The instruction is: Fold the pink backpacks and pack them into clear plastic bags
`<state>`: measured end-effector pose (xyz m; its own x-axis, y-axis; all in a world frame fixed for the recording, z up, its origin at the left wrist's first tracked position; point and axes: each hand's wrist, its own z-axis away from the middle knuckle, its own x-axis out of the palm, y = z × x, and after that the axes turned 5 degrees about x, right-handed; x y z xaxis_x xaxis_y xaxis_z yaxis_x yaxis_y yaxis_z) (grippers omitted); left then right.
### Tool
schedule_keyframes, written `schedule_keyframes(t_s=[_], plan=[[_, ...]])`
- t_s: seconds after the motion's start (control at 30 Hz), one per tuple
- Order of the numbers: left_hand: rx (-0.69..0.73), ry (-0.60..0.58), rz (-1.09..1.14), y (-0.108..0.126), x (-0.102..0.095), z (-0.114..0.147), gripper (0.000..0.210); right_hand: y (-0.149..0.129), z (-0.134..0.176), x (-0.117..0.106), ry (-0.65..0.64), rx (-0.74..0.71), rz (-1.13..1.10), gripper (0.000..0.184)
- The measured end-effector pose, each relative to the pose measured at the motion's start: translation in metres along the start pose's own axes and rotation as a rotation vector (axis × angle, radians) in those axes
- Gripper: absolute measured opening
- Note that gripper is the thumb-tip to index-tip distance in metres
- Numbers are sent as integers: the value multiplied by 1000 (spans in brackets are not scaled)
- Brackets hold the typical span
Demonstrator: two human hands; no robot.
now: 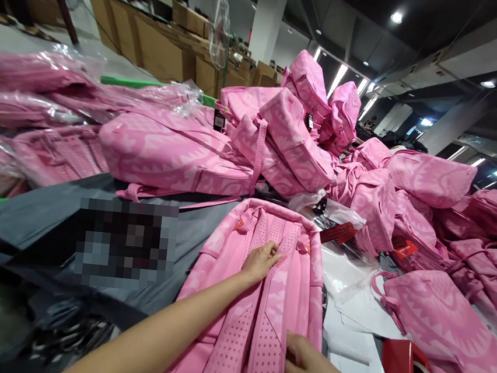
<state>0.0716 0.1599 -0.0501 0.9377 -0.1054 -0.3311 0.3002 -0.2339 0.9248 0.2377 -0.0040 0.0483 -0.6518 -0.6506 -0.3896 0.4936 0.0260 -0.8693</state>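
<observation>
A pink patterned backpack [301, 297] lies in front of me with its back panel and two padded, dotted shoulder straps facing up. My left hand [262, 262] rests at the upper part of the straps, its fingers curled together on the strap fabric. Lower down, my right hand [312, 366] is at the outer edge of the right shoulder strap [270, 335]. Its fingertips are partly hidden at that edge, and the fingers are bent against the strap. Small red tags show near the top of the backpack.
Pink backpacks [297, 138] are heaped behind and to the right, some in clear plastic [30, 80] at the left. Grey fabric [191, 234] lies left of the backpack. White papers [352, 343] and a red tape dispenser [400, 371] are at right. Cardboard boxes [157, 43] and a fan [220, 25] stand behind.
</observation>
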Motion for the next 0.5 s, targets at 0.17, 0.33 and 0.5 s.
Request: schedule_keyframes(t_s=[0.17, 0.33, 0.5], plan=[[52, 14, -202, 2, 5, 11, 19, 25, -25, -55, 667, -40, 554, 30], [233, -59, -322, 5, -7, 7, 48, 52, -100, -26, 770, 81, 758, 26], [455, -221, -518, 16, -25, -13, 50, 77, -123, 8, 762, 108, 858, 32]])
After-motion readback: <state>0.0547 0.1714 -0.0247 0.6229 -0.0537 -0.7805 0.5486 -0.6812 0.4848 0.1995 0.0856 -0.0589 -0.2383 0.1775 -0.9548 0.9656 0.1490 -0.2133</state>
